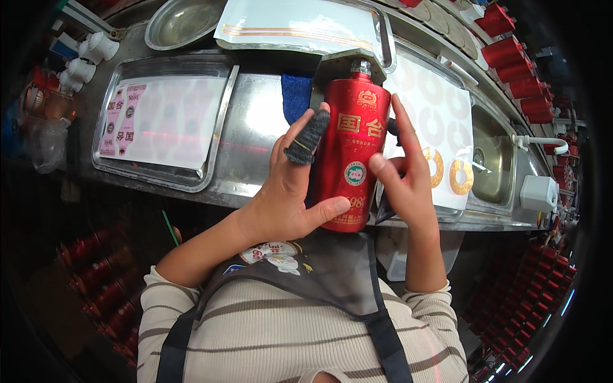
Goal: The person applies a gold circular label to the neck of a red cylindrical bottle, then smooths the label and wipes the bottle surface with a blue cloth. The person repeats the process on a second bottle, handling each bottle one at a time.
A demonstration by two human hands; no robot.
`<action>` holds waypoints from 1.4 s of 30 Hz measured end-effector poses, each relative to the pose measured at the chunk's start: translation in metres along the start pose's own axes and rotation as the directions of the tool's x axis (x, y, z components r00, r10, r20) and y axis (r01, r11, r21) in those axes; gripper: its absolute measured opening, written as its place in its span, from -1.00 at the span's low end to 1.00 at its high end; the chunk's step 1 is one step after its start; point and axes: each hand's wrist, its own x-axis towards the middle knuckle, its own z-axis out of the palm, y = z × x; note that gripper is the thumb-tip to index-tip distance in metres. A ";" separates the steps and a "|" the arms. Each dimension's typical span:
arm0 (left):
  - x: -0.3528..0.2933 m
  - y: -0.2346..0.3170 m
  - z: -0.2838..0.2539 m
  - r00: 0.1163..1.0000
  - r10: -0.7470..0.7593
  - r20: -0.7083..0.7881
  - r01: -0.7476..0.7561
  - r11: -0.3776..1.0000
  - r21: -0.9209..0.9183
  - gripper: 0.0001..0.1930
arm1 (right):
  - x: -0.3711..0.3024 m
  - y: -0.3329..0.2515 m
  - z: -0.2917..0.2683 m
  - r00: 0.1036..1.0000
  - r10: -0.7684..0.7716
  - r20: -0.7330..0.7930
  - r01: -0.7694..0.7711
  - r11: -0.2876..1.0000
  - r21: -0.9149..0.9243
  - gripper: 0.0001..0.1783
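A red bottle (348, 140) with gold lettering, a small round green-and-white emblem and a silvery neck is held up in front of me between both hands. My left hand (290, 169) grips its left side, thumb across the lower front, with a dark knitted sleeve on one finger. Along the right side, my right hand (406, 172) presses its thumb and fingers to the bottle; a bit of dark cloth shows on a finger there too. Behind the bottle's neck is a greyish angular block (335, 64), partly hidden.
On the left, a metal tray (214, 153) holds a sheet with pink labels. A white sheet (440, 102) with gold ring-shaped stickers lies right, beside a sink (495, 159). A blue cloth (295, 96), a metal bowl (185, 25) and another tray (388, 38) are farther back. Red bottles stand around.
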 end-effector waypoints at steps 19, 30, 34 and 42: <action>-0.007 -0.008 -0.012 0.985 -0.090 0.150 0.142 0.911 -0.388 0.13 | -0.044 0.015 0.007 0.996 0.041 0.079 -0.058 0.974 0.220 0.06; -0.010 -0.007 -0.009 0.978 -0.166 0.127 0.209 0.824 -0.527 0.06 | -0.045 0.023 0.006 0.993 -0.008 0.122 -0.034 0.940 0.341 -0.09; -0.013 -0.009 -0.004 0.982 -0.150 0.113 0.187 0.833 -0.521 0.06 | -0.047 0.026 0.006 0.992 0.003 0.123 -0.049 0.929 0.367 -0.13; -0.015 -0.015 0.000 0.982 -0.153 0.107 0.186 0.869 -0.459 0.12 | -0.050 0.035 0.006 0.992 -0.051 0.117 0.015 0.957 0.290 -0.02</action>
